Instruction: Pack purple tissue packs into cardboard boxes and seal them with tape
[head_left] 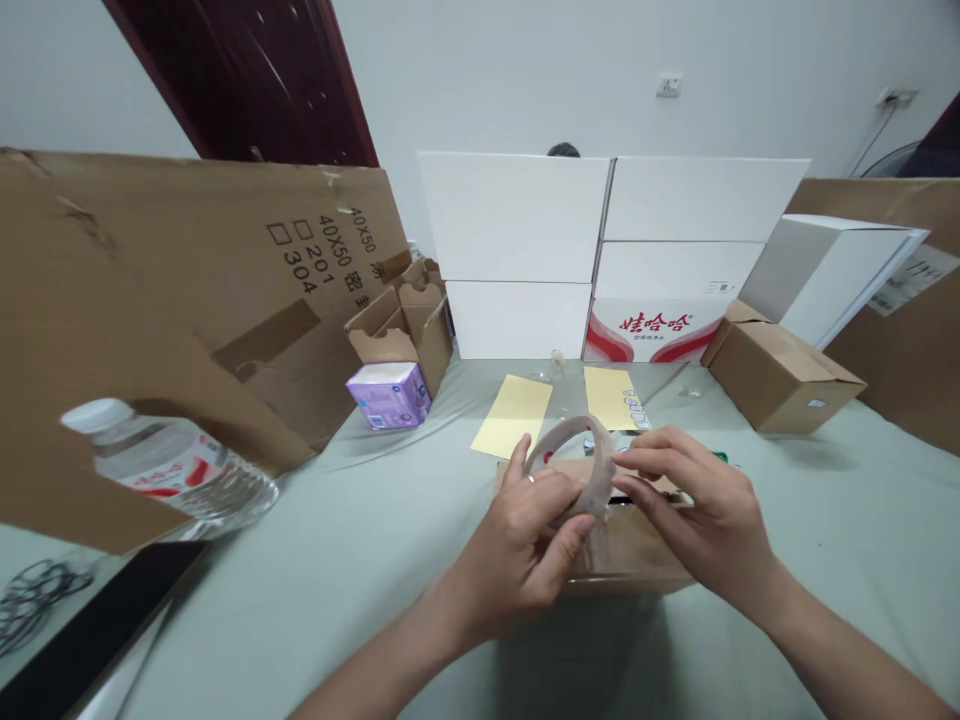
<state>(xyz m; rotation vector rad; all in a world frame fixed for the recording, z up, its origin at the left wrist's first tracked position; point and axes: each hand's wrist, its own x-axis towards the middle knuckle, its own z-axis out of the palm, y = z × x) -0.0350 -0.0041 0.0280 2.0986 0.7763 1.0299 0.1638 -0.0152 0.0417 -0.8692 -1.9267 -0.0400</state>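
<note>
A roll of clear tape (602, 470) stands on edge in my left hand (529, 535), whose thumb and fingers are closed around its lower left side. My right hand (694, 505) meets the roll's right side, thumb and fingertips close together at the tape's surface; whether they pinch a loose tape end is too small to tell. Beneath both hands sits a brown cardboard box (637, 550), its front shiny as if taped. Some small items on top of it are partly hidden by my fingers.
Two yellow sheets (514, 415) lie beyond the box. To the left are a purple tissue pack (390, 397), an open carton (409, 320), a tilted water bottle (180, 470) and a black flat device (97, 630). White panels (517, 220) stand behind; another brown box (787, 375) is at right.
</note>
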